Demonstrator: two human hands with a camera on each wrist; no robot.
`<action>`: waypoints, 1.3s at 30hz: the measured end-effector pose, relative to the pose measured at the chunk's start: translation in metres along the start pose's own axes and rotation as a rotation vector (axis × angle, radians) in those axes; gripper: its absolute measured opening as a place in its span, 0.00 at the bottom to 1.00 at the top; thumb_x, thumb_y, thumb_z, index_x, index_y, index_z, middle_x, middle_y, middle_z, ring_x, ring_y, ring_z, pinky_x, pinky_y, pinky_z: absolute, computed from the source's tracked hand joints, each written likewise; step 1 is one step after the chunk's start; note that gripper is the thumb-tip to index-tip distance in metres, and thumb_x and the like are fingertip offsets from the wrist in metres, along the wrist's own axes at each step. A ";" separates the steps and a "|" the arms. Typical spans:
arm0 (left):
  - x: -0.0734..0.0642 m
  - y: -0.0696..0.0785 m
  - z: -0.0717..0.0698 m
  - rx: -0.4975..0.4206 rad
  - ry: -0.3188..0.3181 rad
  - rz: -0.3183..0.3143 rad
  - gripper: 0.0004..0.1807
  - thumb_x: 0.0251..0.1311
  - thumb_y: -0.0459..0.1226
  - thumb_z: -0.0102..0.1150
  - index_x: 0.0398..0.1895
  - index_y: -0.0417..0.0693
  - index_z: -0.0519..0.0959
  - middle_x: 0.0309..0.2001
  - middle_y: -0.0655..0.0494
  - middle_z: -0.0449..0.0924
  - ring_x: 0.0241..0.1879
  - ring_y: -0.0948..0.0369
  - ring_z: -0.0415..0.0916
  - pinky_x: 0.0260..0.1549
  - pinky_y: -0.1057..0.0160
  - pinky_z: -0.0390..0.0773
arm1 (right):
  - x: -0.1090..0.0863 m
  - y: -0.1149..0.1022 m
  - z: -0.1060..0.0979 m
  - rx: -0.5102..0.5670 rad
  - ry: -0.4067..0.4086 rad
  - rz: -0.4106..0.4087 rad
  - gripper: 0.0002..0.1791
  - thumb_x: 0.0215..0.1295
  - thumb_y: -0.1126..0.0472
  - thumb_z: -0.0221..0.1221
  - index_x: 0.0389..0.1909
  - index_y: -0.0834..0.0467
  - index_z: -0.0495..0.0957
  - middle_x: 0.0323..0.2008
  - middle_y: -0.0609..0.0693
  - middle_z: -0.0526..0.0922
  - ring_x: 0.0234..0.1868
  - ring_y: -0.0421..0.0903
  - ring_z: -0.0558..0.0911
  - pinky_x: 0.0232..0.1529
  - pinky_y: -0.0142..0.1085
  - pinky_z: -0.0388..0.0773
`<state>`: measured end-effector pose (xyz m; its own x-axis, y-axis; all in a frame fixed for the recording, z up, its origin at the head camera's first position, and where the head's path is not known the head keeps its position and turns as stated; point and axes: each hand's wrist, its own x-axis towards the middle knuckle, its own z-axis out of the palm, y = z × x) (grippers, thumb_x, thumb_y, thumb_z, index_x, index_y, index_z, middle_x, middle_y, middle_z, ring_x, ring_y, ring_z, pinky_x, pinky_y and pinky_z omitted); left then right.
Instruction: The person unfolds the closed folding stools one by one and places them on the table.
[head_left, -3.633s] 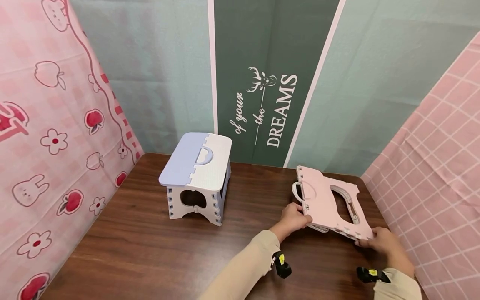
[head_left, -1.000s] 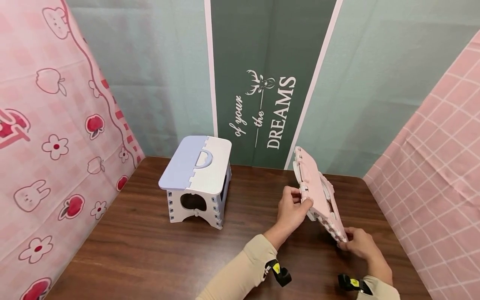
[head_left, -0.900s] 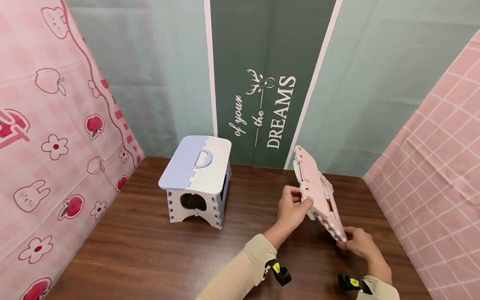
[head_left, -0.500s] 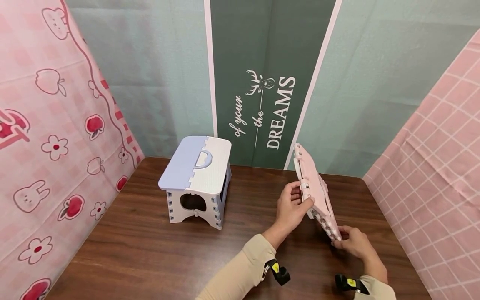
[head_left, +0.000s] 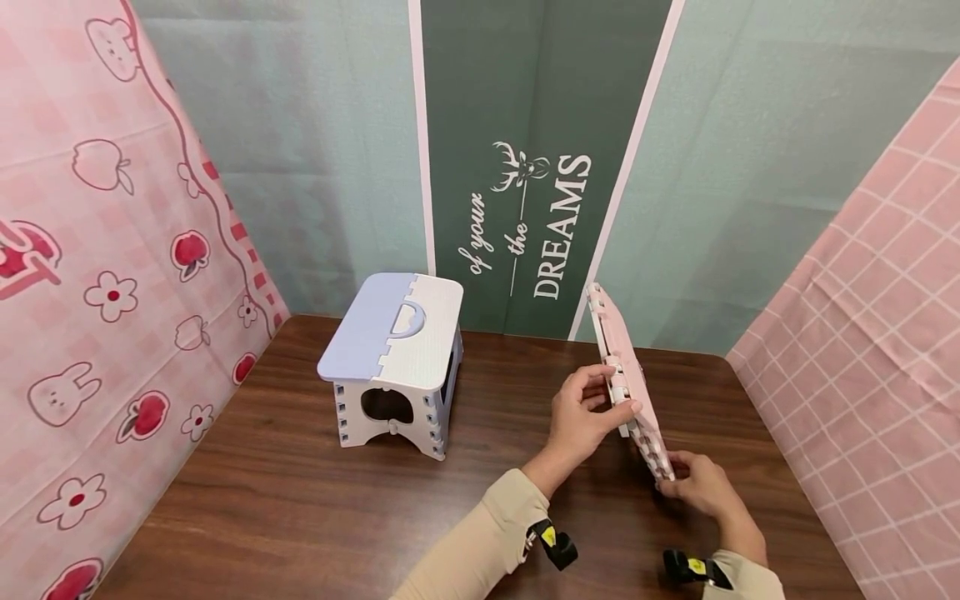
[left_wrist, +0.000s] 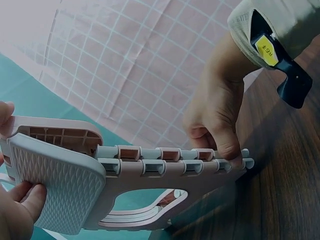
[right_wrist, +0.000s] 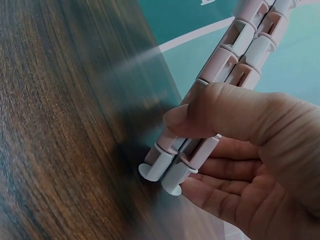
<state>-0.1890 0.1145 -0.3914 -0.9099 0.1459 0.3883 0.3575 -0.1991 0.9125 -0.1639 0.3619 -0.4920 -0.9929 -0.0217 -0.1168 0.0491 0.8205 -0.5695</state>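
A pink and white folding stool (head_left: 633, 375), folded nearly flat, stands on edge and leans at the right of the table. My left hand (head_left: 581, 417) grips its upper part, thumb on one side and fingers at the top edge. Near its lower end my right hand (head_left: 701, 483) pinches the hinged leg edge between thumb and fingers. The left wrist view shows the textured seat half (left_wrist: 57, 185) and the oval opening in the legs. In the right wrist view the two rows of hinge knuckles (right_wrist: 240, 55) lie close together beside my right thumb.
A blue and white folding stool (head_left: 393, 333) stands unfolded on the brown wooden table (head_left: 300, 517), left of my hands. Green cloth (head_left: 345, 167) hangs behind the table. Pink cloths hang at the left (head_left: 112, 333) and the right (head_left: 862, 375).
The pink stool has gone from lying tilted and partly spread to standing on edge, its halves folded close together. My right hand has moved left with its lower end. The blue stool has stayed put.
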 end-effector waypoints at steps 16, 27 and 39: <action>0.001 -0.002 -0.009 0.170 -0.076 0.194 0.30 0.39 0.23 0.70 0.52 0.34 0.73 0.42 0.40 0.70 0.44 0.53 0.75 0.43 0.61 0.76 | 0.003 -0.008 0.007 0.000 0.019 -0.019 0.29 0.42 0.61 0.69 0.46 0.72 0.75 0.34 0.57 0.82 0.35 0.51 0.80 0.37 0.42 0.74; 0.006 -0.031 -0.009 0.303 -0.081 0.273 0.34 0.39 0.29 0.72 0.55 0.46 0.72 0.44 0.51 0.70 0.44 0.65 0.72 0.42 0.72 0.73 | 0.005 -0.013 0.012 0.020 0.018 -0.041 0.29 0.41 0.61 0.70 0.46 0.71 0.76 0.32 0.55 0.83 0.34 0.49 0.81 0.34 0.39 0.75; 0.009 -0.028 -0.010 0.353 -0.069 0.328 0.35 0.38 0.27 0.68 0.56 0.45 0.71 0.43 0.48 0.68 0.43 0.61 0.73 0.41 0.74 0.73 | 0.012 -0.020 0.022 0.087 -0.016 -0.039 0.27 0.41 0.63 0.70 0.43 0.70 0.76 0.30 0.52 0.82 0.32 0.45 0.80 0.31 0.36 0.74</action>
<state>-0.2095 0.1112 -0.4144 -0.7252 0.1968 0.6598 0.6838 0.0937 0.7236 -0.1748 0.3328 -0.4997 -0.9924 -0.0622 -0.1058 0.0204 0.7661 -0.6423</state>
